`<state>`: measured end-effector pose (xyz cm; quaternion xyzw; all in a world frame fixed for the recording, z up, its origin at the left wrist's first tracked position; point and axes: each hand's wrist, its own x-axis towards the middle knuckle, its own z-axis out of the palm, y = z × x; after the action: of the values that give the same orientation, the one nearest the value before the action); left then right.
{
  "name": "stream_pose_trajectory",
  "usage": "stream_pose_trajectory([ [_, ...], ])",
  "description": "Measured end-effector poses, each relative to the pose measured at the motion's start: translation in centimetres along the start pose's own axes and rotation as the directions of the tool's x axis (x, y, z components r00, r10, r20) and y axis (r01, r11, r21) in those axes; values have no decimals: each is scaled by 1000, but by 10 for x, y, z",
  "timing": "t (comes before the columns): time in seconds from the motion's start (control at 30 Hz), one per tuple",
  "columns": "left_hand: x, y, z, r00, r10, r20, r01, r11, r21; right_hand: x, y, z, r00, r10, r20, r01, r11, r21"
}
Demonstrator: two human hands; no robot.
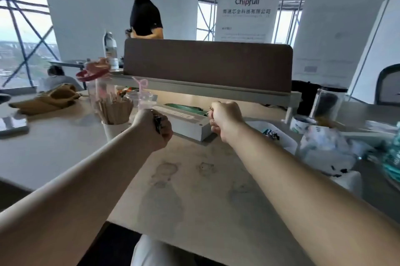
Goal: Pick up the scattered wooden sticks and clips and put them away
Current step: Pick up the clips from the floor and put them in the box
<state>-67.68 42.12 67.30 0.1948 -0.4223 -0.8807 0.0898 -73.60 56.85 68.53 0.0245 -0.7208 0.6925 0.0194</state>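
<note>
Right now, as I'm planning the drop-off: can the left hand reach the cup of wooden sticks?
Probably yes: the cup stands just beside the left hand, nothing between, though that hand grips dark clips.

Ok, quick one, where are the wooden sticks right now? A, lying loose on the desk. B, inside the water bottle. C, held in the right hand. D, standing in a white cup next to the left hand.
D: the wooden sticks stand bundled in the white cup beside the left hand, which grips dark clips; the right hand grips only small gold-coloured metal bits.
</note>
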Motion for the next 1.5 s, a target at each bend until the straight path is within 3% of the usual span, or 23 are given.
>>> stream_pose_trajectory([
  [0.23, 12, -48, 101, 987, 3, 159, -23, 992, 121, 32, -1, -115, 955, -76, -288, 76, 997, -12],
  [0.43, 38, -82, 183, 970, 94, 224, -137, 973, 187, 54, 15, -156, 890, -253, -380, 194, 963, -188],
  [0.6, 66, -107, 202, 892, 325, 313, -436, 801, 410, 66, 32, -151, 911, -232, -340, 173, 965, -195],
  [0.67, 73, -113, 200, 871, 364, 330, -485, 741, 464, 68, 34, -146, 925, -199, -324, 155, 976, -155],
  [0.87, 88, -122, 197, 912, 273, 305, -402, 735, 545, 77, 33, -142, 955, -61, -290, 47, 997, -55],
  [1.5, 90, -122, 192, 876, 236, 420, -430, 776, 461, 79, 34, -151, 970, 8, -242, 47, 974, 220],
])
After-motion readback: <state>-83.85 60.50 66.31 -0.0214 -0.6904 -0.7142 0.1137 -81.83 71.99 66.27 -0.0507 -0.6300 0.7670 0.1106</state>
